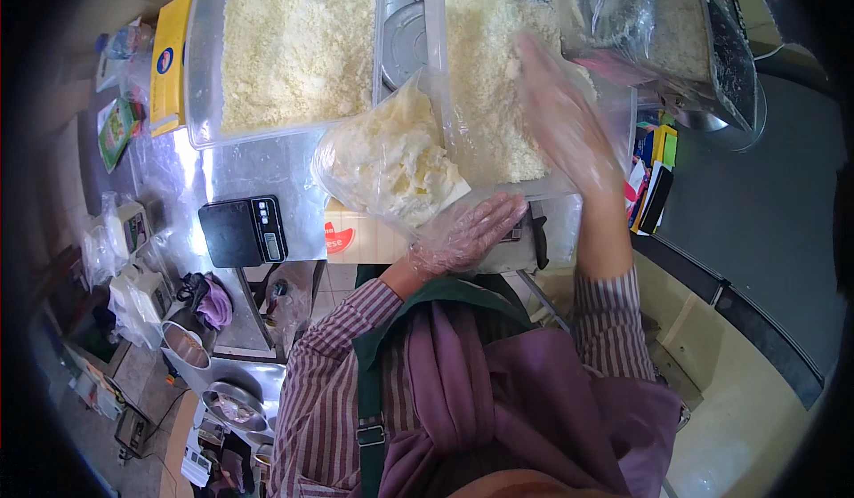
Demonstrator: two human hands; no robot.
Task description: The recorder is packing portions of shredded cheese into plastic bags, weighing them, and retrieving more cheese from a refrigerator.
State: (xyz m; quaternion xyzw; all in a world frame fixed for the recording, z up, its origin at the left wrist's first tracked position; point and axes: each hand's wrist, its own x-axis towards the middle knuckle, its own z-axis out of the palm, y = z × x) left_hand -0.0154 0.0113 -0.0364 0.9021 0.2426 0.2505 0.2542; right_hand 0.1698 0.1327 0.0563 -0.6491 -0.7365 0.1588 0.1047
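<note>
Both my hands wear clear plastic gloves. My right hand (567, 117), blurred and held flat, is over the grated cheese (484, 51) in the right clear plastic tub (437, 24), and seems to touch it. By that tub's near edge lies my left hand (470, 231), fingers stretched and nothing visible in its grasp; its thumb side is partly hidden. Just beyond it, a clear plastic bag (393, 154) with pale chunks and crumbs leans over the tub's near left corner. A second tub (287, 134) on the left also holds pale grated cheese (300, 44).
A black digital scale (230, 231) sits on the steel table (303, 177), left of a printed carton (367, 231). Metal lids (403, 37) show between the tubs. A metal grating machine (674, 37), partly wrapped in plastic, stands at the right tub's far side. A yellow box (170, 64) stands far left.
</note>
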